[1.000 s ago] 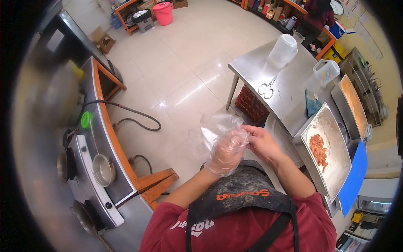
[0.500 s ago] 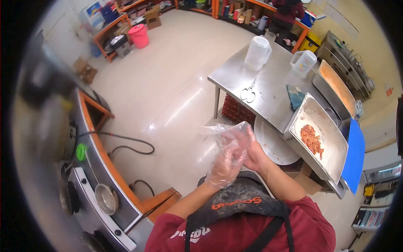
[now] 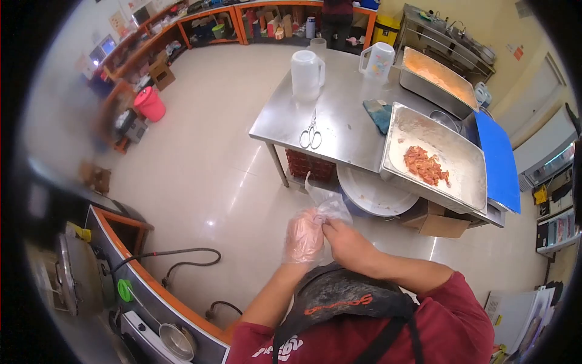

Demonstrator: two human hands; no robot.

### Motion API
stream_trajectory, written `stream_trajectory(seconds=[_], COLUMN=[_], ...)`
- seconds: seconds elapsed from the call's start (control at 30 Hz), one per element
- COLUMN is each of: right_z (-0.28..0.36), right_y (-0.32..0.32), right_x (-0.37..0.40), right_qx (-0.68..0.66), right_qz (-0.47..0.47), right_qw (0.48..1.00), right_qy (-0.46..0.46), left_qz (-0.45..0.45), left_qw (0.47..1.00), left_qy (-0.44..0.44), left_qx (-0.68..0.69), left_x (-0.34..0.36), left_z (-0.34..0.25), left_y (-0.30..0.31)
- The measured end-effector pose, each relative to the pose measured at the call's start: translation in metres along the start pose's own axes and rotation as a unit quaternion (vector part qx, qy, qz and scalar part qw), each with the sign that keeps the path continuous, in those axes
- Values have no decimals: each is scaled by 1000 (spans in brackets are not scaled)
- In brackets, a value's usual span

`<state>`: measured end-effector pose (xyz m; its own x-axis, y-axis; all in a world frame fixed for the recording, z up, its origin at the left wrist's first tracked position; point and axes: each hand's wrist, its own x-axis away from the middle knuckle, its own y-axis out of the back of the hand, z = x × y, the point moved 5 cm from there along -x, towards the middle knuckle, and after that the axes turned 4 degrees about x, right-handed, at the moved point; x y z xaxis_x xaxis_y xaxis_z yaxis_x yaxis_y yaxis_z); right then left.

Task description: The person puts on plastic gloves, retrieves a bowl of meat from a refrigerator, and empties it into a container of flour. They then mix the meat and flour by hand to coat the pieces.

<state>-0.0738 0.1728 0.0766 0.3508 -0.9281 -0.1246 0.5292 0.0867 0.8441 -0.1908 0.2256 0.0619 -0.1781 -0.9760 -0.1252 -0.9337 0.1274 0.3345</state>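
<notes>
My left hand [image 3: 304, 238] wears a clear disposable plastic glove, and its fingers are closed at the edge of a second, loose plastic glove [image 3: 332, 205]. My bare right hand [image 3: 351, 244] pinches the near end of that loose glove, right beside the left fingers. The thin film sticks up crumpled beyond both hands, in front of my apron [image 3: 345, 294]. On the steel table [image 3: 345, 130] ahead, a deep metal pan [image 3: 464, 176] holds white flour with a heap of reddish seasoned meat strips [image 3: 426, 165] on it.
Scissors [image 3: 311, 136], two plastic jugs [image 3: 306, 73] [image 3: 378, 60], a teal cloth [image 3: 380, 114] and another pan with orange contents [image 3: 439, 79] stand on the table. A large white basin [image 3: 373, 191] sits below. At left are a cooking counter [image 3: 154, 303] and a black hose [image 3: 194, 250].
My view has turned right, so the table appears further left and higher. My right hand has gone from fingers spread against the plastic to pinching the loose glove.
</notes>
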Motion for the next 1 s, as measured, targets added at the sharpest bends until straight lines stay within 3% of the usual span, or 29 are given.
stream_trajectory(seconds=[0.07,0.17,0.23,0.33,0.37,0.4,0.43,0.47,0.5,0.57,0.6,0.63,0.77,0.87,0.9,1.0], right_z=[-6,-15,-60,-82,-92,-101,-117,-130,-146,-152,-149,-152,-194,-233,-255,-296], right_y=[18,29,-30,-7,15,36,61,77,91,116,133,145,179,196,197,218], right_x=[-15,-33,-31,-28,-38,-44,-41,-36,-28,-8,2,10,39,64,73,98], right_qx=[61,35,-3,-44,-78,-111,-266,-406,-535,-698,-743,-783,-843,-762,-780,-857], right_qz=[71,199,174,24,-31,-86,-110,-78,-40,-16,-32,-49,-39,-124,-168,-264], right_qw=[995,974,976,975,970,959,958,908,830,685,644,601,534,627,578,423], right_qy=[31,98,128,215,230,245,15,-70,-154,-208,-181,-153,-57,-106,-173,-129], left_qz=[89,226,286,170,92,91,90,92,160,69,23,-61,-51,27,50,98], left_qw=[992,940,902,947,937,951,963,973,972,990,995,951,947,943,936,917], left_qy=[-5,-24,-61,-169,-301,-263,-227,-189,-132,-106,-91,-270,-307,-326,-338,-374], left_qx=[-86,-253,-317,-216,-153,-132,-112,-91,-112,-62,-36,-137,-78,-63,-85,-97], left_x=[-13,-26,-27,-19,-15,-8,2,8,9,0,-6,-12,-32,-30,-25,-16], left_z=[-10,-19,-32,-114,-120,-134,-160,-179,-183,-181,-171,-161,-169,-173,-170,-172], left_y=[2,-9,-23,-48,-54,-58,-59,-63,-78,-122,-146,-165,-237,-288,-307,-347])
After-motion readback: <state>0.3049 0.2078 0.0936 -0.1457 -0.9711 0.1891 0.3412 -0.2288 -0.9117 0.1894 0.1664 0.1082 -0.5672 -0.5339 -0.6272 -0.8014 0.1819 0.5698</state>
